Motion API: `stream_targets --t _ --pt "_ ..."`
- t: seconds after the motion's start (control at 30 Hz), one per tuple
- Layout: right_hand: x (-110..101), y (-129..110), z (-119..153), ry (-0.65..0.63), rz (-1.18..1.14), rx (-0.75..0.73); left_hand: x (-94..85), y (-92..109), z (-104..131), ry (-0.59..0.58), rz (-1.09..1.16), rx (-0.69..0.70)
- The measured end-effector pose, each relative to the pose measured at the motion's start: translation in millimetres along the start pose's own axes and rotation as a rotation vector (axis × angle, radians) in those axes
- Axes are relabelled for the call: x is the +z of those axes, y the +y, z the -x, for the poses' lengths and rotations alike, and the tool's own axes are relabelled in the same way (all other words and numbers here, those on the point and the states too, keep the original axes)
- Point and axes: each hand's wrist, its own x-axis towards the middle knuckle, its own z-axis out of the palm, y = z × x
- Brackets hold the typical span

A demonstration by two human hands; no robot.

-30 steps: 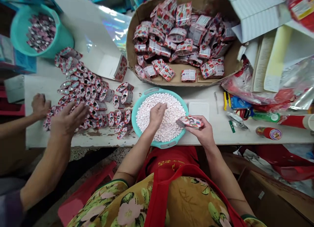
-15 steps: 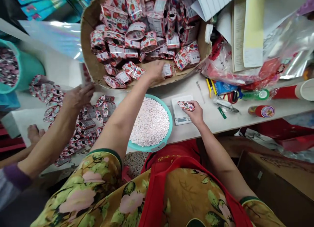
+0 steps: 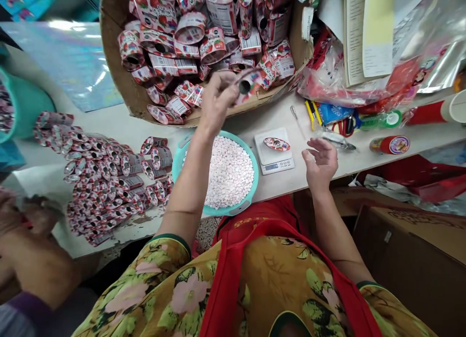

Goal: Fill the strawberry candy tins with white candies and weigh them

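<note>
My left hand (image 3: 218, 101) pinches a strawberry-print packet (image 3: 249, 86) with a round dark opening, just above the front edge of the cardboard box (image 3: 120, 92) full of similar packets. Fingers apart and holding nothing, my right hand (image 3: 321, 163) hovers to the right of the white digital scale (image 3: 271, 168). One packet (image 3: 276, 143) lies on the scale's plate. Between my forearms, a turquoise basin (image 3: 255, 181) holds many small whitish pieces (image 3: 229, 172), partly hidden by my left forearm.
Rows of packets (image 3: 105, 181) lie on the table at left, beside a turquoise bucket (image 3: 32, 104). Another person's hands (image 3: 32, 220) are blurred at the far left. Scissors, tape, a red container (image 3: 389, 144) and papers (image 3: 376, 36) lie at right.
My left hand has lifted out of the box with a packet. My right hand has released its packet on the scale and moved right. The other person's hands have withdrawn toward the lower left.
</note>
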Motion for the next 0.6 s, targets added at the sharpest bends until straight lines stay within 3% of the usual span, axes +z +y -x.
stream_targets --t 0.13,0.2,0.27,0.37,0.47,0.6 --pt "12 -37 1 -0.144 -0.024 -0.137 31.2 12 69 -0.346 0.095 -0.033" --pt "14 -50 1 -0.214 -0.002 -0.115 48.6 13 89 -0.503 0.098 -0.047" --pt "10 -52 3 -0.212 0.002 -0.070 57.7 11 96 -0.585 0.123 -0.063" --pt "-6 -37 11 -0.061 -0.002 -0.002 55.9 0 89 -0.572 0.063 -0.009" --pt "-25 -13 23 0.156 -0.018 0.106 60.4 -27 73 -0.441 -0.214 0.155" --pt "-37 8 33 0.348 -0.069 0.232 102.6 -75 58 -0.464 -0.643 0.304"
